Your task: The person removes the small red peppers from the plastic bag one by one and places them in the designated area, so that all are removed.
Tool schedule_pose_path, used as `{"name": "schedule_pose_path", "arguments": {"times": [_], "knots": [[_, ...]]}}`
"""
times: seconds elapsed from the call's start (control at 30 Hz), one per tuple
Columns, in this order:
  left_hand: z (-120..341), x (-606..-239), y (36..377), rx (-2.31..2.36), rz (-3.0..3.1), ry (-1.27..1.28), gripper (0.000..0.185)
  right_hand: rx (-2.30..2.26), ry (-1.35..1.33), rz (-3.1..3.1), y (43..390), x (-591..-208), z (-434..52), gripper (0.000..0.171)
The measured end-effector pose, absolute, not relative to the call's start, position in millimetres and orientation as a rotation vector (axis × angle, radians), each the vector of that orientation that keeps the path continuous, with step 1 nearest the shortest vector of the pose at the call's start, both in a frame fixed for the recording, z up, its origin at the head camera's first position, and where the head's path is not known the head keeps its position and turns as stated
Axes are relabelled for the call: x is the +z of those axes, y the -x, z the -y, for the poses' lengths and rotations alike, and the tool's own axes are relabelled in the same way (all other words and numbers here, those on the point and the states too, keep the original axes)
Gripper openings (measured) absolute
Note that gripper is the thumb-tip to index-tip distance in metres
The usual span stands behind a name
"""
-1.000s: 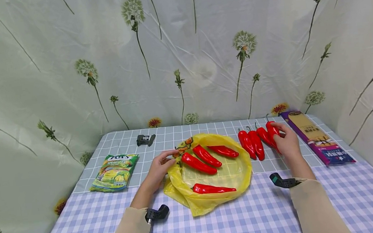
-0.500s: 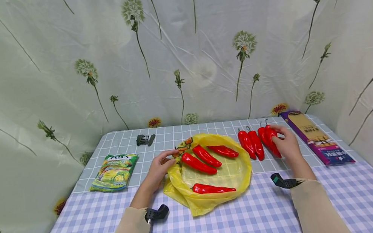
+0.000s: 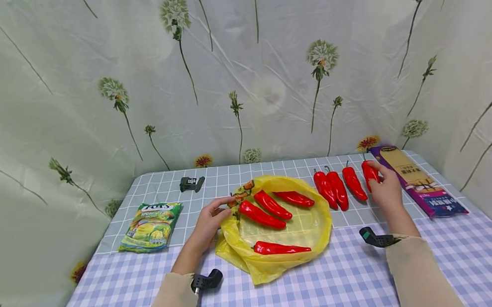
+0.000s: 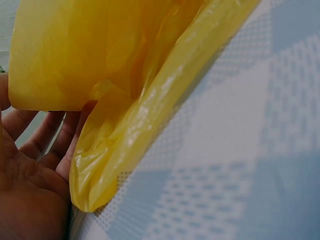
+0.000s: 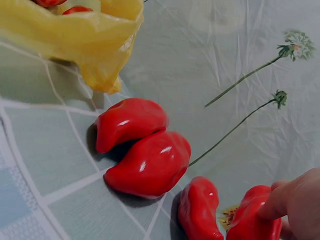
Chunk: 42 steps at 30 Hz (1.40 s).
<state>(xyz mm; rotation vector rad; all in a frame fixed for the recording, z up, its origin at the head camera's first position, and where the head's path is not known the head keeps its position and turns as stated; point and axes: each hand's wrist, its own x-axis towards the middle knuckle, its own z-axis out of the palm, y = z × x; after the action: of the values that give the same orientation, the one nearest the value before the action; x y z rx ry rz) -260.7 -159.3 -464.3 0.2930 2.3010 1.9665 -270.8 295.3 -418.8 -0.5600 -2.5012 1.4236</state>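
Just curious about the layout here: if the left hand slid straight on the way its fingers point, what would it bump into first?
The left hand already pinches the yellow bag's edge. Going on, it would probably first meet the nearest red pepper in the bag, though depth is uncertain.

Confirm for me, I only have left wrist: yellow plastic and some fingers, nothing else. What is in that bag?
Observer: Head view shows four red peppers lying on the opened yellow bag.
Operator: Which part does the left hand have?
Observer: The left hand pinches the bag's near-left rim, by its printed patch.
Operator: And the right hand?
Observer: The right hand holds the rightmost pepper of a row of four on the table, beside the bag.
Operator: Anything next to it?
Observer: A purple box lies just right of that hand.
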Motion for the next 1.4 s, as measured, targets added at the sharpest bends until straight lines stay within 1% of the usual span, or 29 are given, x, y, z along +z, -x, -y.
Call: {"name": "schedule_pose_path", "arguments": {"times": [0.17, 0.83, 1.13, 1.4], "knots": [[159, -464, 260, 1.97, -2.294, -0.295, 0.038, 1.42, 0.514, 2.574, 272, -425, -297, 0.062], [159, -463, 261, 1.959, -2.307, -0.272, 0.037, 1.488, 0.489, 2.658, 272, -433, -295, 0.056], [160, -464, 261, 1.964, -2.297, -0.283, 0.038, 1.378, 0.521, 2.719, 271, -428, -293, 0.055], [159, -464, 261, 1.975, -2.286, -0.292, 0.039, 1.258, 0.443, 2.734, 270, -420, -287, 0.05]]}}
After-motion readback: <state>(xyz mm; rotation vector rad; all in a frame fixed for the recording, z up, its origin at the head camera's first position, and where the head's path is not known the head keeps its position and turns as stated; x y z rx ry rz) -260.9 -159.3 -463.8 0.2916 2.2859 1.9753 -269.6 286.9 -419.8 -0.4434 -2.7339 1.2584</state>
